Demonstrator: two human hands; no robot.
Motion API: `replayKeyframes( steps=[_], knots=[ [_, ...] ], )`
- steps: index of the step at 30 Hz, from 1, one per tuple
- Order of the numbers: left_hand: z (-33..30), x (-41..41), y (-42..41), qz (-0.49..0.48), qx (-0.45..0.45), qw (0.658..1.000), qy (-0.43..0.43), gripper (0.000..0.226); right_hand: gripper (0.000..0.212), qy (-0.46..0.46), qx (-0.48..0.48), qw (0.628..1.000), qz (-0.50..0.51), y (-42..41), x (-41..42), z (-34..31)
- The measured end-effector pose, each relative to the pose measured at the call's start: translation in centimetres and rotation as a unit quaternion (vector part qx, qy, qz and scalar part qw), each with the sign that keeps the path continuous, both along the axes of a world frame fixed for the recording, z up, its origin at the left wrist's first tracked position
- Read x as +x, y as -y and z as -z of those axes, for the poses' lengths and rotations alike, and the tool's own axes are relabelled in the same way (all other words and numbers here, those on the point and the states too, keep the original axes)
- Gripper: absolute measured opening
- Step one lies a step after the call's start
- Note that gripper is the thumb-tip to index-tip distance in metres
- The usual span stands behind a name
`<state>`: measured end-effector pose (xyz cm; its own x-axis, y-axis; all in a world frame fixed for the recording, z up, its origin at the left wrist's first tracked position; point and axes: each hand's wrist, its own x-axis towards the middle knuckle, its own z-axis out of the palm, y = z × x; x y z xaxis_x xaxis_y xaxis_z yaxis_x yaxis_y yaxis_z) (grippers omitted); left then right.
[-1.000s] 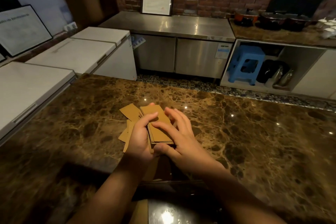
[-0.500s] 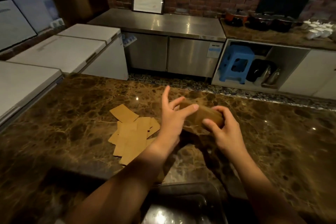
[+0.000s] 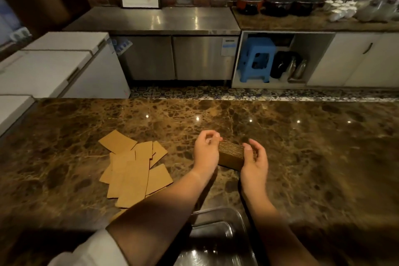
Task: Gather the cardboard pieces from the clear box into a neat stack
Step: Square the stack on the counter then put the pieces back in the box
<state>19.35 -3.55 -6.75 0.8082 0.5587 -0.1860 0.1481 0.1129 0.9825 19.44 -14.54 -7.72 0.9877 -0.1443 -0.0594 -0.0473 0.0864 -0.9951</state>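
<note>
Clear box (image 3: 216, 242) nearest me at the bench (image 3: 313, 157) edge. Further out, my left hand (image 3: 206, 152) and right hand (image 3: 254, 161) curl round the cardboard stack (image 3: 231, 154); loose cardboard pieces (image 3: 133, 168) lie just left.

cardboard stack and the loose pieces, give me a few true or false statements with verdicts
1. The cardboard stack sits between the left hand and the right hand. True.
2. The loose cardboard pieces lie to the right of the stack. False: they lie to its left.
3. The loose pieces overlap on the marble counter. True.
4. The loose pieces lie inside the clear box. False: they lie on the counter.
5. The blue stool stands on the counter. False: it stands in an open cabinet.
</note>
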Motion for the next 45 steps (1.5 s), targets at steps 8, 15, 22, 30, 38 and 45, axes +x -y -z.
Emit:
replayKeyframes(
  steps=[8,15,22,30,38,45],
  knots=[
    [0.6,0.2,-0.9,0.064,0.007,0.997,0.033,0.032,0.018,0.022,0.006,1.000,-0.015,0.2,0.1,0.3],
    [1.8,0.1,-1.7,0.093,-0.010,0.995,0.035,0.030,0.065,0.008,-0.043,0.985,-0.166,2.1,-0.6,1.7],
    [-1.9,-0.4,-2.1,0.192,0.088,0.977,-0.036,0.032,0.045,0.006,-0.231,0.965,-0.122,2.9,0.2,-1.1],
    [-11.2,-11.0,-2.7,0.167,0.043,0.969,0.179,0.065,0.049,-0.043,0.042,0.967,-0.248,3.8,-7.5,-11.7],
    [-12.9,-21.6,-4.8,0.155,0.109,0.968,0.162,0.062,0.045,-0.011,-0.080,0.880,-0.469,3.5,-14.2,-13.6],
    [-12.3,-27.6,-6.2,0.098,0.158,0.983,0.012,0.067,0.055,-0.053,-0.202,0.840,-0.501,3.3,-16.7,-11.8]
  ],
)
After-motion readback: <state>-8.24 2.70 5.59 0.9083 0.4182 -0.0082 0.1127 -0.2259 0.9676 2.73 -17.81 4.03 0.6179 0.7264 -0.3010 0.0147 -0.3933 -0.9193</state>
